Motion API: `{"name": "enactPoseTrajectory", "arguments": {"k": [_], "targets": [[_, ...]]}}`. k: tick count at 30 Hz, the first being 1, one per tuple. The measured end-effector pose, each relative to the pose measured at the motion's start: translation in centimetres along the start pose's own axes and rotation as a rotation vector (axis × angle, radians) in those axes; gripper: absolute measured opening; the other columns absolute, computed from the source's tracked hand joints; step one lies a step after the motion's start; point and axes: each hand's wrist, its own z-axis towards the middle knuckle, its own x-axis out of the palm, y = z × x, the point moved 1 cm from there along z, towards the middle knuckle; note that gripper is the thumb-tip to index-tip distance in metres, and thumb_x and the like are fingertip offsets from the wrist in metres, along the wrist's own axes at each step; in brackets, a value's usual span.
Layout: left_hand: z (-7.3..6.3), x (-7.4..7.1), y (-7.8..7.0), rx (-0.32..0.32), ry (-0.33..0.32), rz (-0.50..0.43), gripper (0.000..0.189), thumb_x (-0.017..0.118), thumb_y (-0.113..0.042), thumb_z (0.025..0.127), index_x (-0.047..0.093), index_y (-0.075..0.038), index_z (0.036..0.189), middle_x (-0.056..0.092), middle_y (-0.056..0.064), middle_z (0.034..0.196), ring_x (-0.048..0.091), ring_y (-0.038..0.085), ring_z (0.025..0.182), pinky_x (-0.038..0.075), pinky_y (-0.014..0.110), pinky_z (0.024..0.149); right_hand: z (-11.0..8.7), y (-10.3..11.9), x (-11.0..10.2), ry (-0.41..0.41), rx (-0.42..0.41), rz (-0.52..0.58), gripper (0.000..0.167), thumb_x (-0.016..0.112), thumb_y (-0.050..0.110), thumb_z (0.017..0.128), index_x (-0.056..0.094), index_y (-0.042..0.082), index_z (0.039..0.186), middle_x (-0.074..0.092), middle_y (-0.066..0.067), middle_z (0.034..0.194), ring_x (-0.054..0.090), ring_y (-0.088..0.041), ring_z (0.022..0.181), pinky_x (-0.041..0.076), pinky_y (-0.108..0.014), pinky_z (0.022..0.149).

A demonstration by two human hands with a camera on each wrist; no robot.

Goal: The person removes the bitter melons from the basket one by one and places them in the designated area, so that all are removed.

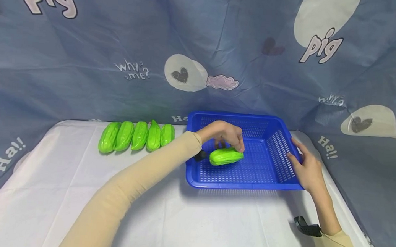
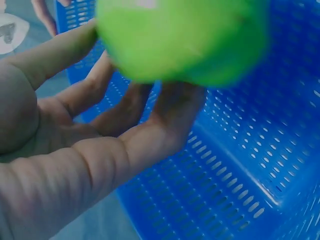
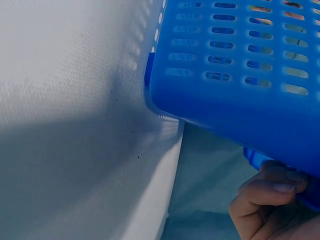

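Observation:
Inside the blue plastic basket (image 1: 228,186), my left hand (image 1: 231,135) holds a ridged bright green bitter melon (image 1: 226,157) from above. In the left wrist view, the melon (image 2: 180,40) is blurred and the fingers of the left hand (image 2: 100,125) curl against it over the perforated basket floor. My right hand (image 1: 306,170) grips the basket's right rim, with the thumb on the inner side. The right wrist view has that hand's curled fingers (image 3: 270,192) at the rim, beside the slotted basket wall (image 3: 225,100).
Several more green bitter melons (image 1: 124,135) lie side by side at the back left of the white-covered table (image 1: 211,224). A blue printed cloth (image 1: 121,37) hangs behind the table and along its sides. A black band (image 1: 308,227) is on the right wrist.

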Motion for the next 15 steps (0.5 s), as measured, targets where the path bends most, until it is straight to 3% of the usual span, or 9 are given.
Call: {"name": "enactPoseTrajectory", "arguments": {"k": [4, 9, 12, 15], "targets": [[-0.6, -0.2, 0.3, 0.061, -0.060, -0.091, 0.027, 0.061, -0.026, 0.111, 0.073, -0.013, 0.132, 0.064, 0.007, 0.139, 0.067, 0.027, 0.111, 0.061, 0.044, 0.092, 0.0, -0.1, 0.1, -0.001, 0.004, -0.007, 0.058, 0.058, 0.027, 0.112, 0.043, 0.011, 0.165, 0.069, -0.043, 0.125, 0.076, -0.053, 0.098, 0.061, -0.059, 0.074], [-1.1, -0.4, 0.9, 0.128, -0.093, -0.174, 0.036, 0.059, -0.029, 0.112, 0.068, -0.014, 0.144, 0.065, 0.003, 0.122, 0.054, 0.019, 0.078, 0.054, 0.034, 0.074, -0.1, -0.1, 0.1, -0.001, 0.004, -0.011, 0.057, 0.057, 0.027, 0.112, 0.043, 0.011, 0.165, 0.067, -0.043, 0.128, 0.075, -0.054, 0.100, 0.060, -0.061, 0.076], [-1.3, -0.5, 1.2, 0.155, -0.087, -0.222, 0.040, 0.058, -0.030, 0.113, 0.065, -0.014, 0.148, 0.066, 0.003, 0.122, 0.053, 0.018, 0.072, 0.054, 0.033, 0.072, -0.1, -0.2, 0.1, 0.000, 0.000, -0.013, 0.057, 0.056, 0.027, 0.112, 0.043, 0.011, 0.165, 0.068, -0.043, 0.128, 0.075, -0.054, 0.099, 0.061, -0.057, 0.074], [-1.7, -0.5, 1.4, 0.169, -0.080, -0.274, 0.041, 0.059, -0.030, 0.113, 0.063, -0.014, 0.150, 0.068, 0.003, 0.126, 0.064, 0.018, 0.079, 0.058, 0.034, 0.074, -0.1, -0.2, 0.0, 0.000, -0.004, -0.014, 0.057, 0.056, 0.027, 0.112, 0.043, 0.011, 0.165, 0.069, -0.043, 0.124, 0.076, -0.050, 0.093, 0.058, -0.044, 0.067]]}}
